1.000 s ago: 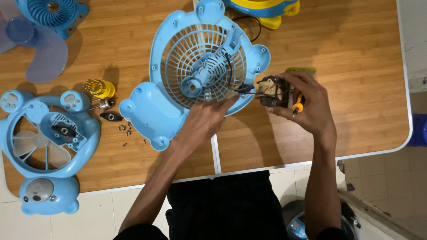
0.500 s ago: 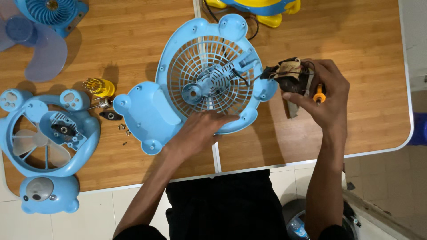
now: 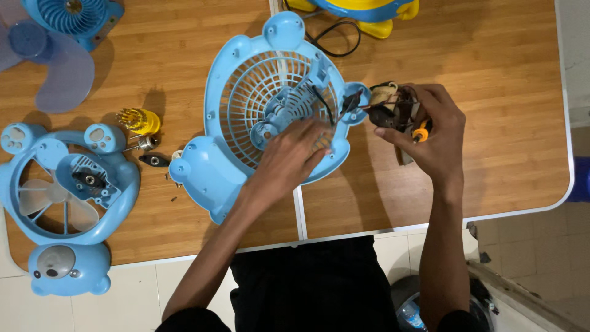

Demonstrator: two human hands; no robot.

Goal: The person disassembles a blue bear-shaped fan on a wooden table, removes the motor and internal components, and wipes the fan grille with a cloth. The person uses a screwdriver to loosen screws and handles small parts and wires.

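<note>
A light blue bear-shaped fan housing (image 3: 227, 80) with a round grille lies flat on the wooden table (image 3: 491, 92). My left hand (image 3: 289, 157) rests palm down on the grille's lower right part, fingers spread. My right hand (image 3: 433, 132) grips a small dark fan motor (image 3: 390, 107) with copper windings just right of the housing. An orange-handled screwdriver (image 3: 420, 132) is tucked in the same hand. Thin black and red wires (image 3: 341, 104) run from the motor to the housing's centre mount.
A second blue bear-shaped fan (image 3: 58, 184) lies at the left edge. A yellow bit holder (image 3: 140, 121), a small black part (image 3: 153, 161) and loose screws sit beside it. A translucent blade (image 3: 49, 61), another blue fan (image 3: 70, 15) and a yellow-blue fan (image 3: 356, 7) lie at the top.
The housing has swung round on the table under my left hand, which slid further onto the grille. My right hand with the motor stayed to the right of it.
</note>
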